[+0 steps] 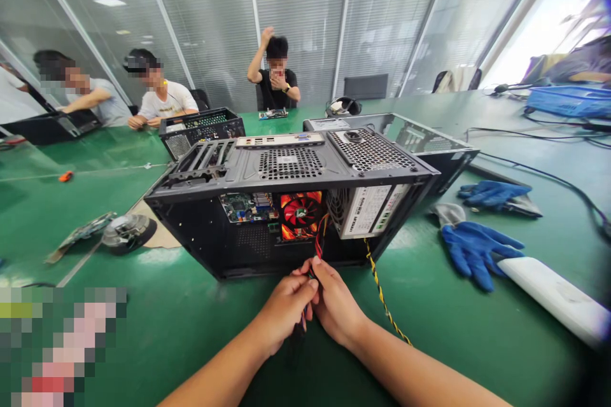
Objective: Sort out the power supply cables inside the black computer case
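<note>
Both hands meet in front of an open black computer case (191, 222) lying with its rear panel up. My left hand (289, 302) is closed around a bundle of power supply cables (319, 245), whose dark ends hang below the fingers. Just beside it, my right hand (334, 299) pinches the same bundle higher up. The cables come from the power supply (372, 213) at the right inside the case. Next to that sits a red cooling fan (300, 213), with a green circuit board (245, 206) to its left. A yellow and black twisted cable (379, 289) trails separately onto the table.
Blue gloves (477, 248) and a white power strip (556, 296) lie at right, near black cables. On the left are a round metal part (128, 232) and an orange piece (65, 176). More cases (203, 130) stand behind; several people (165, 98) sit across the green table (191, 331).
</note>
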Available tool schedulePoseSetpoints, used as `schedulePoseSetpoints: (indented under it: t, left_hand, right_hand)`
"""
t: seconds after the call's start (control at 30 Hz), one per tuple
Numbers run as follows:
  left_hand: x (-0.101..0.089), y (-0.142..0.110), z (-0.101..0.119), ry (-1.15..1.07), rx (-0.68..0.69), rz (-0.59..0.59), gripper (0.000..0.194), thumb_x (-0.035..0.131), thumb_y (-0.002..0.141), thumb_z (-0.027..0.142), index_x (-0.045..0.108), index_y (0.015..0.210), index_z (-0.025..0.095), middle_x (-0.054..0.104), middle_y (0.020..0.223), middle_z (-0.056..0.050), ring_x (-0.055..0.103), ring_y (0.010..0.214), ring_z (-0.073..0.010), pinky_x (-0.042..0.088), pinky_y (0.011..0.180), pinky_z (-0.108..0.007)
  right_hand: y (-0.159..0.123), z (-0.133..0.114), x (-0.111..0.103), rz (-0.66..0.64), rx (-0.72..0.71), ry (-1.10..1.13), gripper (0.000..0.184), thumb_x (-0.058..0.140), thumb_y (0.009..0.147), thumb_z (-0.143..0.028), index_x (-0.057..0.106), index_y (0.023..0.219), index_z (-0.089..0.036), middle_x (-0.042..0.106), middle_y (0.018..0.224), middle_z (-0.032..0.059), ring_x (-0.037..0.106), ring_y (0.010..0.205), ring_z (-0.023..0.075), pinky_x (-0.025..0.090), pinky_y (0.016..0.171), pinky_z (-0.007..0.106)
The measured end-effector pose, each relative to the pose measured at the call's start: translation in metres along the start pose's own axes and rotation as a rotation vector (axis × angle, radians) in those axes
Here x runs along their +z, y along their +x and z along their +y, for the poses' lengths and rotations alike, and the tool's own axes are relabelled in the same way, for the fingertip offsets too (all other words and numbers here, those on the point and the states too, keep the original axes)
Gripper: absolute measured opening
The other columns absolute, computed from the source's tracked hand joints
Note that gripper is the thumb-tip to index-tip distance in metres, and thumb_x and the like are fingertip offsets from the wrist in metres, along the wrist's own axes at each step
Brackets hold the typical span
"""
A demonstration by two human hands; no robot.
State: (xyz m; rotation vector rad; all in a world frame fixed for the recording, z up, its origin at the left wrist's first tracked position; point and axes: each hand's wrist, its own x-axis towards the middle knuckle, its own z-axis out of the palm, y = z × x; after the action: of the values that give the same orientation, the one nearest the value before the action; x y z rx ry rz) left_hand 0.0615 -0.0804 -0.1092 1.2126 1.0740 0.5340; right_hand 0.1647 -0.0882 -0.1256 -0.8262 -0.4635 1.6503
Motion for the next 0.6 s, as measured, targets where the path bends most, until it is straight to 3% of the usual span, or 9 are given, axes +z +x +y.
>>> schedulePoseSetpoints:
  t: [0.13,0.43,0.6]
  left_hand:
    - [0.0015,0.0029,-0.0042,0.067,0.014,0.044,0.038,0.048,0.081,0.051,0.051,0.067,0.016,0.046,0.046,0.005,0.037,0.036,-0.0058,0.031,0.038,-0.019]
    - [0.0029,0.0014,-0.0029,-0.012,-0.010,-0.045,0.045,0.044,0.079,0.062,0.048,0.071,0.018,0.049,0.049,0.005,0.044,0.034,-0.0077,0.032,0.035,-0.019]
    - [0.0030,0.0026,-0.0029,0.032,0.014,0.035,0.040,0.049,0.079,0.055,0.050,0.066,0.017,0.046,0.045,0.005,0.039,0.033,-0.0062,0.032,0.036,-0.019]
  right_hand:
    - [0.0009,0.0001,0.0006,0.021,-0.011,0.002,0.036,0.069,0.072,-0.050,0.055,0.073,-0.017,0.061,0.069,-0.0021,0.042,0.036,0.0045,0.039,0.028,0.017]
    - [0.0014,0.0000,-0.0012,0.037,0.004,-0.025,0.036,0.067,0.074,-0.050,0.057,0.077,-0.016,0.061,0.066,-0.0012,0.046,0.036,0.0057,0.037,0.027,0.016]
    - [0.0011,-0.0006,0.0011,0.025,-0.009,0.001,0.036,0.069,0.073,-0.049,0.056,0.075,-0.016,0.061,0.069,-0.0016,0.046,0.038,0.0052,0.039,0.028,0.016]
